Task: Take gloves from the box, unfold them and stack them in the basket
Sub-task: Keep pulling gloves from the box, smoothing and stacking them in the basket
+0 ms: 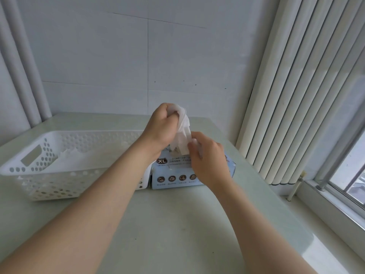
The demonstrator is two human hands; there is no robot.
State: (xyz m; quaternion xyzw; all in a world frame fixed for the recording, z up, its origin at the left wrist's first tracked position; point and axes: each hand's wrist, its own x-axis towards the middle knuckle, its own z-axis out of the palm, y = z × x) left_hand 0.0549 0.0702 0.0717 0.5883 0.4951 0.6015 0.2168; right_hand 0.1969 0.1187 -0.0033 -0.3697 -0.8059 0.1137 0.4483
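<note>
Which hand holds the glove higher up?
The left hand grips the crumpled white plastic glove at its top; the right hand pinches it lower down.

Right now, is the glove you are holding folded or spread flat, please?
Folded: the glove hangs bunched and creased between left hand and right hand.

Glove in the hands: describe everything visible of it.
The glove is thin, white and slightly see-through, like plastic film. It is crumpled and folded into a narrow strip, so no fingers or cuff can be made out. It hangs roughly upright above the box. The left hand grips its top end in curled fingers; the right hand pinches its lower edge. Its bottom reaches the box top; whether it is fully out cannot be told.
</note>
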